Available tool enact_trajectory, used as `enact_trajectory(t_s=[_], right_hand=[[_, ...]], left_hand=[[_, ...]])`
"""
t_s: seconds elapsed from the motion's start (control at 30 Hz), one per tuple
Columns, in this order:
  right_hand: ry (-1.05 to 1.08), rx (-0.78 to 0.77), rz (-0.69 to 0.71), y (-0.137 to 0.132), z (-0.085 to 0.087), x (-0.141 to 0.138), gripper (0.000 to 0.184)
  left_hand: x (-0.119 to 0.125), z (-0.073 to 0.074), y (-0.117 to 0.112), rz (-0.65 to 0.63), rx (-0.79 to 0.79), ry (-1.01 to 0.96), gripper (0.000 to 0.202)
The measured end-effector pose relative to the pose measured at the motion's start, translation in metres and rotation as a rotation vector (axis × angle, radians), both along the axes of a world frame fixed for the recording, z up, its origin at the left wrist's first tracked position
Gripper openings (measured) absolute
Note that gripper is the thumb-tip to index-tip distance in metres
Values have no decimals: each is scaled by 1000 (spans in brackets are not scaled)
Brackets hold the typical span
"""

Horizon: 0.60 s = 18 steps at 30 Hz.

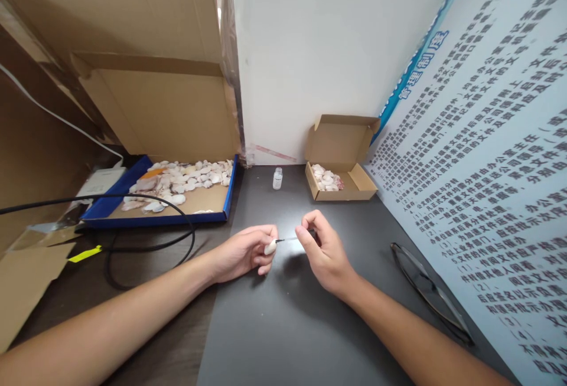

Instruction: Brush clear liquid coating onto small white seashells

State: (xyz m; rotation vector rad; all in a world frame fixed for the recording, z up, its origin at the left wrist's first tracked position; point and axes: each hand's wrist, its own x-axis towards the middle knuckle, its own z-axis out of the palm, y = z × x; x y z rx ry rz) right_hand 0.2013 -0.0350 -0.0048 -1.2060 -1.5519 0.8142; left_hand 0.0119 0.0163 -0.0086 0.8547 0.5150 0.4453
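Note:
My left hand (250, 251) is closed in a pinch on a small white shell (270, 247), holding it above the dark grey mat. Facing it, my right hand (322, 250) grips a thin small brush (289, 238) with a pale shaft and a dark tip. The brush points left, and its tip reaches the upper edge of the shell; whether it presses on it is too small to tell. The brush's rear end is hidden by my right fingers. Behind both hands, a small clear bottle (277, 179) with a white label stands upright without a cap.
At the left, a blue-edged cardboard box (208, 217) holds many shells (177, 179). A smaller open carton (343, 195) with shells stands at the back right. Eyeglasses (429, 294) lie by the printed panel. A black cable (150, 250) loops near my left forearm.

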Motion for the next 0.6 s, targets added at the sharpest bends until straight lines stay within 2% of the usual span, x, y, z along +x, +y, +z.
enact_trajectory(t_s=[0.23, 0.6], right_hand=[[-99, -44, 28, 0, 2, 1, 24], [-114, -120, 66, 1, 4, 2, 31]], left_hand=[[0, -1, -1, -1, -1, 8, 12], [0, -2, 0, -1, 0, 19, 13]])
